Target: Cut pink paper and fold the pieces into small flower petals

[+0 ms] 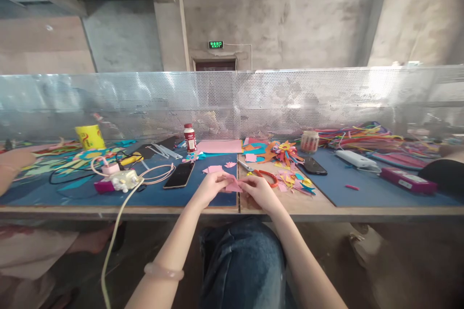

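Between my two hands, near the table's front edge, is a small piece of pink paper (233, 186). My left hand (212, 188) pinches its left side, and my right hand (256, 190) grips the right side. Just beyond my fingers lie several pink paper pieces (213, 169) and a small pink cut-out (230, 164). Scissors with orange handles (267, 177) rest behind my right hand, their blades pointing away to the left. Right of them is a pile of coloured paper scraps (295, 181). A multicoloured paper flower (284, 151) stands farther back.
A phone (179, 175) lies left of my hands, beside a power adapter (125, 180) with cables. At the back stand a red bottle (189, 138) and a jar (310, 141). Another phone (314, 166) lies right. A perforated metal screen (163, 101) borders the table; people's arms (14, 166) show at both sides.
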Demonstrator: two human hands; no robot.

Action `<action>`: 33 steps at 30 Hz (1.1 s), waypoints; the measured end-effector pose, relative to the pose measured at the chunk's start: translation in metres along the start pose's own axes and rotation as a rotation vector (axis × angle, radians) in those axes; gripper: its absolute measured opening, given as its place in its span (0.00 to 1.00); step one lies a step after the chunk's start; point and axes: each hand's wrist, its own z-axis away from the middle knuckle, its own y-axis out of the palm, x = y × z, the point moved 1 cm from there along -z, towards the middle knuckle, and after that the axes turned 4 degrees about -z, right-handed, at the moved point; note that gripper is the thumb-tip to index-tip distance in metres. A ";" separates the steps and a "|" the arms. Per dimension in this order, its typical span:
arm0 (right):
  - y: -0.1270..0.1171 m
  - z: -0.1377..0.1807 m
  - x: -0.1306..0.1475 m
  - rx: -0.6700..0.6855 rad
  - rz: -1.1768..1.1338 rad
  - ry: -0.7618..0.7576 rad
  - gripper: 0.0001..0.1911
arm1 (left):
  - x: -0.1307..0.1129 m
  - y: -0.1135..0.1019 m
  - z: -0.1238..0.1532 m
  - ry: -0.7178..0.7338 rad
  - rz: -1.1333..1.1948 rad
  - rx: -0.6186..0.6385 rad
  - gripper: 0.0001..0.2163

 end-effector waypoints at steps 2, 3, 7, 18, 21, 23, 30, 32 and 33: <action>0.001 0.000 -0.001 0.003 -0.033 0.029 0.14 | 0.000 -0.001 0.000 -0.007 0.006 -0.015 0.13; 0.001 0.000 0.000 0.005 -0.043 0.041 0.15 | 0.000 -0.001 0.000 -0.008 0.004 -0.021 0.13; 0.002 0.001 0.003 0.056 -0.054 0.055 0.16 | 0.001 -0.002 0.000 0.006 0.020 -0.042 0.14; 0.002 0.002 -0.001 0.133 -0.056 0.077 0.18 | -0.005 0.000 0.002 0.035 -0.047 -0.052 0.12; 0.001 0.001 -0.001 0.133 -0.024 0.028 0.19 | -0.005 0.000 0.002 0.036 -0.021 -0.038 0.12; 0.001 0.000 -0.001 0.142 -0.008 0.028 0.18 | -0.004 0.000 0.002 0.039 0.006 -0.026 0.13; 0.002 -0.001 -0.003 0.152 -0.018 0.023 0.16 | -0.003 0.000 0.002 0.053 0.011 0.003 0.11; 0.002 -0.002 -0.004 0.141 -0.023 0.019 0.16 | -0.003 0.000 0.002 0.058 0.014 0.011 0.11; 0.002 -0.002 -0.005 0.135 -0.023 0.017 0.15 | -0.003 0.000 0.002 0.061 0.015 0.016 0.11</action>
